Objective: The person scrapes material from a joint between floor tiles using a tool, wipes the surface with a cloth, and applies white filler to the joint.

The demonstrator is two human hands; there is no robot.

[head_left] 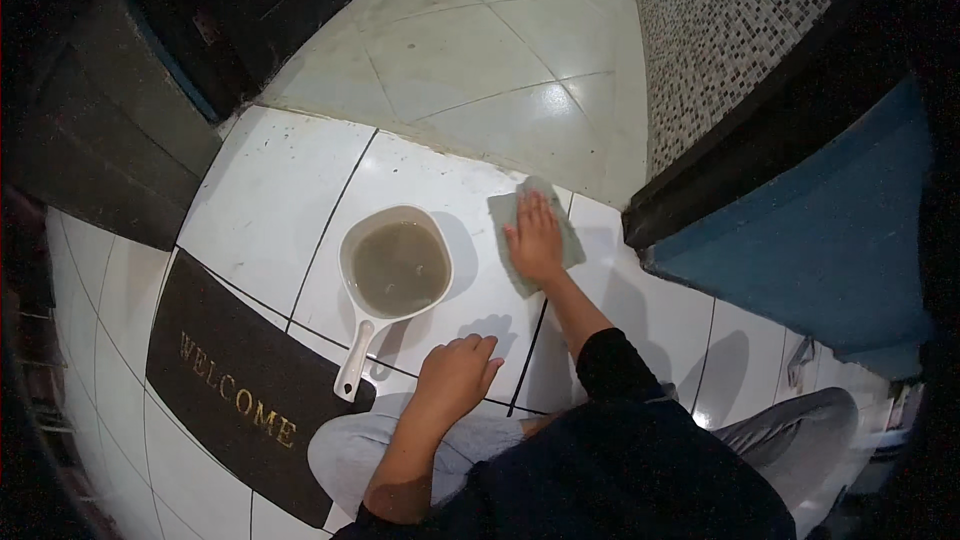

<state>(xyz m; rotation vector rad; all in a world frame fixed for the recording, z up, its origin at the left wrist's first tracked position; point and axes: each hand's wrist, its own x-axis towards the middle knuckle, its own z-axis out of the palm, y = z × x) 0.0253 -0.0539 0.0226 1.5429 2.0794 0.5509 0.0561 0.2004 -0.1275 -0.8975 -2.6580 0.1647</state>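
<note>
My right hand point(536, 238) lies flat on a grey-green cloth point(571, 242), pressing it against the white floor tiles with fingers stretched out. The cloth is spread near the border between white and beige tiles. Holding nothing, my left hand point(460, 372) hangs above my bent knee, its fingers loosely bent and partly apart. Left of the cloth stands a white dipper point(445, 230) containing murky greyish water. Its handle point(355, 360) points toward me, and the end reaches over the edge of a dark doormat.
The dark doormat point(220, 350) with gold lettering lies at the left. A dark door point(120, 110) stands at the far left. On the right are a blue wall point(800, 230) with a dark frame and a mosaic-tiled wall point(730, 30). Beige floor tiles point(480, 50) extend beyond the white ones.
</note>
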